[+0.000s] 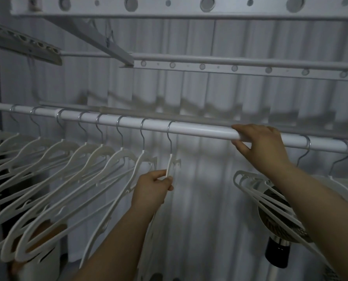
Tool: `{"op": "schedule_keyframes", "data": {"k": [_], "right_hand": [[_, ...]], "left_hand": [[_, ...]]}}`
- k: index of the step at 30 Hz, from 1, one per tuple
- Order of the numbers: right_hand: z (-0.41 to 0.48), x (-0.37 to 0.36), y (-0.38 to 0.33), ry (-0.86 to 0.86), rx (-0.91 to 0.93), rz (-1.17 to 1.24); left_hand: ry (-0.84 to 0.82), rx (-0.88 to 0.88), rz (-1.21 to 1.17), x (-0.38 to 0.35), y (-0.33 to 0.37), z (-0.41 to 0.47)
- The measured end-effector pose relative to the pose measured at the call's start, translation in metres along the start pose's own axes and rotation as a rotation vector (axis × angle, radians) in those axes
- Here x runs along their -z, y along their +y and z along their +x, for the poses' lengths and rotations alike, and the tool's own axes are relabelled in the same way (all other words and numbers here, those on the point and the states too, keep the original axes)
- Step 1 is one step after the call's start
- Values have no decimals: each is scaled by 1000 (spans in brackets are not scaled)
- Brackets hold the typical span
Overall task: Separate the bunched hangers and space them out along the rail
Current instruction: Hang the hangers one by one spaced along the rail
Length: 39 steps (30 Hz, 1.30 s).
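- L hand (154, 187) pinches the lower shoulder edge of the end hanger (169, 162) w/ thumb + fingertips only. Its hook sits on the rail (199, 129). With so light a pinch this far below the hook, a sideways tug could swing the body instead of sliding the hook, or lift the hook off so the hanger drops.
- That hanger hangs just beside its neighbour (142, 159), and the arms of the spaced row (100, 157) overlap lower down. Pulling w/o clearing them may snag the neighbour and drag it along, closing the gap.
- R hand (262, 145) is wrapped on the rail, fingers over the top, thumb under, directly above the bunch (248, 189).
- Can't tell if the bunch's hooks lie under the palm. If so, peeling one off may bring several, since the arms look nested.
- Leaning on the rail w/ R hand could flex or roll it, and the hooks would creep.
- The bunch hangs in front of a fan (278, 218), so swinging arms could knock it.
- Dim, blurred view: spacing is easy to misjudge vs. the lone hooks (308, 142) further right.
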State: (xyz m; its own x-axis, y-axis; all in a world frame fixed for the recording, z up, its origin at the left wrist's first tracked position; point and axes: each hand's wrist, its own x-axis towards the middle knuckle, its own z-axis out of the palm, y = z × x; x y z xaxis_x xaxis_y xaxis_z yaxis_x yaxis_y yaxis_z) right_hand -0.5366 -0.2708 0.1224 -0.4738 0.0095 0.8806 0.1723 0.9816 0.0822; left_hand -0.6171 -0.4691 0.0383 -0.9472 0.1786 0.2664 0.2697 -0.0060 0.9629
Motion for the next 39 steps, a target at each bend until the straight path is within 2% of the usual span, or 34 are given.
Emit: {"op": "schedule_keyframes", "data": {"k": [8, 14, 17, 19, 21, 25, 27, 30, 32, 35, 39], "right_hand": [[1, 2, 4, -43, 12, 9], [-1, 10, 7, -175, 27, 5], [-6, 24, 20, -141, 35, -21], [-9, 41, 33, -143, -34, -43], [-14, 59, 52, -168, -98, -81], [-34, 87, 91, -257, -199, -145], [-43, 98, 106, -319, -234, -117], [-51, 108, 118, -397, -216, -51], [-54, 111, 120, -445, -185, -56], [-55, 111, 125, -488, -122, -78], [-55, 112, 132, -501, -81, -95]], "left_hand": [[20, 66, -72, 4, 1, -1], [63, -1, 118, 7, 7, -5], [121, -127, 231, 8, 21, -17], [168, -265, 302, 5, 35, -34], [97, -341, 256, -7, 49, -56], [-219, -365, 204, -52, 59, -98], [-378, -291, 173, -86, 52, -114], [-542, -12, 31, -140, 41, -133], [-595, 125, -47, -172, 41, -144], [-592, 279, -146, -206, 49, -155], [-489, 364, -275, -229, 54, -152]]}}
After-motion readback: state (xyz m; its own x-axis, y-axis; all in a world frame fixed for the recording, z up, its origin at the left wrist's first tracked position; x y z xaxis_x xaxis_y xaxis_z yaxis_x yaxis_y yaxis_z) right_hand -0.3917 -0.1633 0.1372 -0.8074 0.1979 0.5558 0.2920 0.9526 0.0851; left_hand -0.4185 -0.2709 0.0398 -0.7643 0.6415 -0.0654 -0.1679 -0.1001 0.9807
